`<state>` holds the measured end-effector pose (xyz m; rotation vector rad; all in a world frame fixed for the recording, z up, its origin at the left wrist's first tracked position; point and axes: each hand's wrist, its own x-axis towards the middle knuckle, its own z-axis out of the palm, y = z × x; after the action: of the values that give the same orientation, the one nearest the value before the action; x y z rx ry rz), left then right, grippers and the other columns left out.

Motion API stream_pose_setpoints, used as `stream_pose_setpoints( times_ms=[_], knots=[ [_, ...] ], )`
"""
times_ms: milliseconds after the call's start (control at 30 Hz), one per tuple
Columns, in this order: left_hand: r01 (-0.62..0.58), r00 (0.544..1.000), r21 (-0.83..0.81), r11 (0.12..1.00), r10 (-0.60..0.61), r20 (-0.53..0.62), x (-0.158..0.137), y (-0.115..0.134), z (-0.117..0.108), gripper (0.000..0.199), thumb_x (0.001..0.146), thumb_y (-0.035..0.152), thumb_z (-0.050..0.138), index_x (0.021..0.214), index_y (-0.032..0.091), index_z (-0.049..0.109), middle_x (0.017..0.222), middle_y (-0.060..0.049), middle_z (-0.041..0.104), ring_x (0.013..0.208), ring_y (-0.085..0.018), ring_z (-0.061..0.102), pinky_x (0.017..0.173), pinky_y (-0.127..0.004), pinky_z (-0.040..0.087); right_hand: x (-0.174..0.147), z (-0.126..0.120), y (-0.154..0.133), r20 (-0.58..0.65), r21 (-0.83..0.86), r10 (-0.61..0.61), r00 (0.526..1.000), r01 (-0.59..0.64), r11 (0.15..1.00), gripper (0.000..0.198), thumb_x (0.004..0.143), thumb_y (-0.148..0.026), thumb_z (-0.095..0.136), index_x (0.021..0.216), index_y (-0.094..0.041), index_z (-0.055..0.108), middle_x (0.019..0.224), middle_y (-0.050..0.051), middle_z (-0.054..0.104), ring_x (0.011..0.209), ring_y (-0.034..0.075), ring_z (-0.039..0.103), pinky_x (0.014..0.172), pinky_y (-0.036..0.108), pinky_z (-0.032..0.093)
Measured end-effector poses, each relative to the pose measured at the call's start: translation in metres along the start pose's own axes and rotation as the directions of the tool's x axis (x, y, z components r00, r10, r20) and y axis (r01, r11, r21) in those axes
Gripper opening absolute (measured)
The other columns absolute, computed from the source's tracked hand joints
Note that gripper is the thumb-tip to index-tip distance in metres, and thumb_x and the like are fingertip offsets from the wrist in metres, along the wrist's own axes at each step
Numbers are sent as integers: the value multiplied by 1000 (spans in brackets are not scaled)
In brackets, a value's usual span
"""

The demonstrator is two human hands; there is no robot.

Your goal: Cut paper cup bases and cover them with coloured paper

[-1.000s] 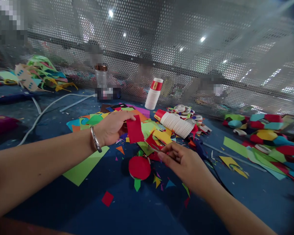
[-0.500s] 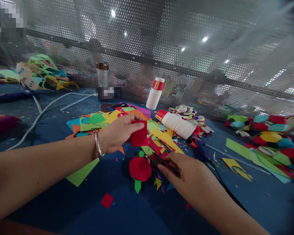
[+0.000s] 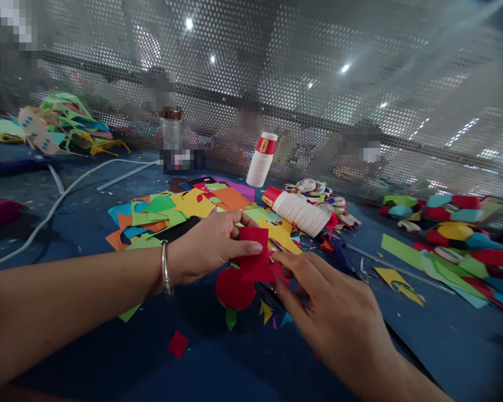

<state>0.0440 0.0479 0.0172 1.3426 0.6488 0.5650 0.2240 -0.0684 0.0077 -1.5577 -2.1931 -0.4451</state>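
A red sheet of paper (image 3: 254, 265) is pinched between the thumb and fingers of my left hand (image 3: 212, 243), raised over the table. My right hand (image 3: 327, 296) is at the sheet's right edge, its index finger and thumb closing around the corner. Dark scissors (image 3: 273, 291) lie under that hand's fingers, largely hidden by them. Just below the sheet is a round red paper piece (image 3: 235, 289) with a green paper tab (image 3: 231, 319) at its lower edge. A small red paper square (image 3: 178, 344) lies nearer to me.
Coloured paper scraps (image 3: 163, 209) spread behind my hands. One stack of paper cups (image 3: 260, 167) stands; another stack (image 3: 302, 212) lies on its side. Paper-covered crafts (image 3: 456, 223) sit at right. A white cable (image 3: 67, 195) crosses the left; a perforated screen (image 3: 251, 72) rises behind.
My left hand has brought the red sheet down and to the right. My right hand has moved up to meet its edge, and the scissors are now mostly covered.
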Motion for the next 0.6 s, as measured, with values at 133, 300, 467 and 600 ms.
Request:
stream_pose_setpoints(
  times_ms=[133, 300, 467, 600],
  knots=[
    [-12, 1000, 21, 1000, 11, 21, -1, -3, 5, 22, 82, 18, 74, 92, 18, 54, 79, -1, 72, 67, -13, 68, 66, -25, 52, 0, 1, 1, 0, 197, 3, 1000, -3, 980, 18, 100, -22, 49, 108, -22, 66, 96, 7, 73, 83, 19, 69, 71, 31, 53],
    [-59, 994, 20, 998, 57, 92, -4, -6, 9, 13, 93, 27, 63, 85, 18, 58, 76, -2, 72, 71, -13, 69, 67, -23, 51, 6, 2, 4, 37, 355, 177, 984, -178, 918, 13, 97, -25, 56, 86, -22, 62, 76, 2, 64, 64, 15, 58, 58, 28, 45],
    [-137, 982, 51, 989, 129, 139, -8, -5, 10, 25, 94, 41, 61, 85, 18, 63, 82, -2, 71, 77, -14, 69, 73, -25, 52, 8, 3, 7, 135, 434, 273, 952, -305, 848, 13, 93, -25, 56, 81, -22, 60, 72, 0, 61, 64, 16, 54, 59, 30, 42],
    [-182, 974, 209, 961, 148, 170, -8, -7, 8, 19, 85, 31, 71, 98, 19, 63, 97, -6, 74, 89, -18, 70, 78, -29, 53, 9, 4, 7, 195, 479, 329, 924, -383, 790, 19, 93, -34, 58, 78, -23, 60, 64, -2, 55, 57, 15, 47, 52, 28, 38]
  ],
)
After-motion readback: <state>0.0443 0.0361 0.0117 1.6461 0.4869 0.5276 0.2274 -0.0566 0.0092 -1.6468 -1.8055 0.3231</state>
